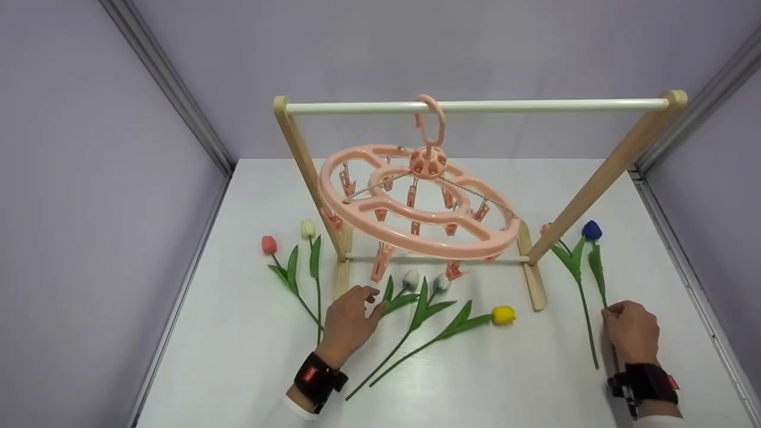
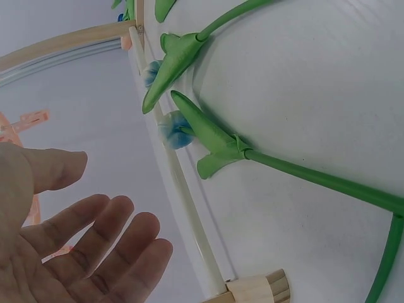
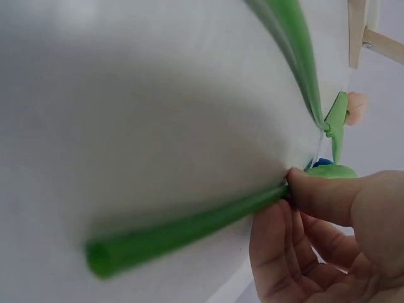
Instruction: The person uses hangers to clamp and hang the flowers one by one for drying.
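Note:
My right hand (image 1: 634, 330) pinches the green stem (image 3: 189, 227) of a blue artificial tulip (image 1: 592, 230) between thumb and fingers. In the right wrist view its cut end points to the lower left and the blue head is mostly hidden behind the fingers. My left hand (image 1: 348, 318) holds nothing; its fingers are loosely bent and apart in the left wrist view. Close beside it lie two tulips with pale heads (image 1: 411, 279), which look bluish in the left wrist view. A yellow tulip (image 1: 503, 315) lies to their right.
A pink round clip hanger (image 1: 428, 246) with several clips hangs from the white bar (image 1: 565, 105) of a wooden stand (image 1: 606, 178). Pink (image 1: 269, 244) and cream (image 1: 307, 229) tulips lie left; a peach tulip (image 1: 546, 227) lies behind the stand's right leg. Walls enclose the white table (image 1: 475, 386).

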The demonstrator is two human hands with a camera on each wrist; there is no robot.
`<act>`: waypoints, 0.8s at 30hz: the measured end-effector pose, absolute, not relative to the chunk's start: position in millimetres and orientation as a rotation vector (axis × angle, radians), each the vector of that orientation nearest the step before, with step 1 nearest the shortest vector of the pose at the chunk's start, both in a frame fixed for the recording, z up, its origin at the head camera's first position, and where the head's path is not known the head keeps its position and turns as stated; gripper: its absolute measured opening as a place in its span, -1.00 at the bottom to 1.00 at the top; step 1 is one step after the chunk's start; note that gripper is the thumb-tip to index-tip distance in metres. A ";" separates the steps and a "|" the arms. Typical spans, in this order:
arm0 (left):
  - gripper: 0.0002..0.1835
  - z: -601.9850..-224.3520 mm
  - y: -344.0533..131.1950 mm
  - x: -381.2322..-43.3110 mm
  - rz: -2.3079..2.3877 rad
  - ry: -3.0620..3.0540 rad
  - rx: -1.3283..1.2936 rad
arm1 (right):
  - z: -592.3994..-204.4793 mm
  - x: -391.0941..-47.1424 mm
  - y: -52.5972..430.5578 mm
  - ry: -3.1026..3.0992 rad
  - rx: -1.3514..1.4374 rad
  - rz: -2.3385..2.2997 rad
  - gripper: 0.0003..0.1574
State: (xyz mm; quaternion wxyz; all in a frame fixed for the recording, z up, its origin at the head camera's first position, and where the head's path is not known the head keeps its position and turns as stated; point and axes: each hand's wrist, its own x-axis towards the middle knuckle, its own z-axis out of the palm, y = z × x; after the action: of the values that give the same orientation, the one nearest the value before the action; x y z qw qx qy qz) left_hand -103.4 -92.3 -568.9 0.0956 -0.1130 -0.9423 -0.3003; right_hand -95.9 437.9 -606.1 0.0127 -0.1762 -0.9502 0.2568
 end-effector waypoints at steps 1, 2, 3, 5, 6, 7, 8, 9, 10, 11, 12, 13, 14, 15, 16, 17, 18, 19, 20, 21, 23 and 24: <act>-0.80 -568.5 -91.9 -103.4 -0.889 -2.788 -0.336 | -605.8 -97.6 438.5 -2.965 -0.546 0.799 -0.64; -0.80 -568.1 -91.5 -103.3 -0.888 -2.783 -0.338 | -605.6 -99.0 439.0 -2.975 -0.541 0.795 -0.64; -0.80 -567.7 -91.2 -103.2 -0.886 -2.780 -0.338 | -605.3 -100.0 439.4 -2.986 -0.539 0.792 -0.64; -0.79 -566.4 -90.6 -103.3 -0.884 -2.785 -0.336 | -605.0 -101.2 440.0 -3.006 -0.535 0.780 -0.62; -0.79 -565.8 -90.3 -103.3 -0.883 -2.788 -0.335 | -605.0 -101.5 440.4 -3.013 -0.535 0.774 -0.62; -0.79 -565.2 -90.1 -103.3 -0.882 -2.795 -0.333 | -604.9 -101.5 440.6 -3.018 -0.533 0.771 -0.61; -0.78 -564.5 -90.0 -103.3 -0.888 -2.804 -0.328 | -604.6 -101.2 440.8 -3.020 -0.528 0.768 -0.61; -0.78 -564.0 -90.0 -103.3 -0.896 -2.812 -0.321 | -604.4 -100.7 440.9 -3.019 -0.521 0.765 -0.60; -0.78 -563.4 -89.9 -103.2 -0.902 -2.819 -0.316 | -604.0 -100.0 441.2 -3.015 -0.515 0.760 -0.60; -0.77 -563.0 -89.9 -103.0 -0.909 -2.824 -0.312 | -603.6 -98.7 441.3 -3.011 -0.508 0.752 -0.60; -0.77 -562.8 -89.9 -102.8 -0.912 -2.829 -0.311 | -602.9 -97.2 441.3 -3.004 -0.507 0.750 -0.60; -0.77 -562.8 -89.9 -102.6 -0.915 -2.830 -0.311 | -601.9 -95.6 441.2 -2.997 -0.506 0.748 -0.60; -0.77 -562.9 -90.0 -102.5 -0.918 -2.828 -0.310 | -600.9 -93.6 441.2 -2.992 -0.504 0.749 -0.60; -0.77 -563.3 -90.0 -102.3 -0.916 -2.823 -0.314 | -600.0 -91.5 441.1 -2.987 -0.510 0.751 -0.60; -0.77 -563.5 -90.1 -102.3 -0.912 -2.817 -0.317 | -599.0 -89.2 441.0 -2.983 -0.520 0.755 -0.60; -0.77 -563.8 -90.1 -102.2 -0.906 -2.812 -0.324 | -597.9 -86.9 440.8 -2.978 -0.532 0.763 -0.61; -0.77 -564.0 -90.1 -102.1 -0.900 -2.808 -0.331 | -596.9 -84.6 440.6 -2.975 -0.546 0.772 -0.61; -0.76 -563.8 -90.0 -102.1 -0.902 -2.806 -0.330 | -596.1 -82.3 440.4 -2.974 -0.561 0.780 -0.62; -0.75 -563.4 -89.9 -102.2 -0.905 -2.808 -0.328 | -595.3 -80.3 440.2 -2.976 -0.583 0.787 -0.63; -0.75 -562.8 -89.8 -102.2 -0.910 -2.812 -0.326 | -594.5 -78.3 439.7 -2.979 -0.609 0.792 -0.63; -0.74 -561.2 -89.4 -102.0 -0.917 -2.825 -0.320 | -593.6 -74.5 438.3 -2.985 -0.655 0.799 -0.64; -0.74 -560.5 -89.2 -101.9 -0.925 -2.834 -0.312 | -593.3 -72.5 437.4 -2.989 -0.679 0.803 -0.64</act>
State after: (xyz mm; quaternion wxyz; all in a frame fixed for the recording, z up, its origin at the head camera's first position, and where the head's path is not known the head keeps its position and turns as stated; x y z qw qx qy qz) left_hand -101.9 -89.2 -560.5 0.0719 -0.1040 -0.9430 -0.3079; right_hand -72.5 437.4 -593.3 -0.0135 -0.2142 -0.9433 0.2533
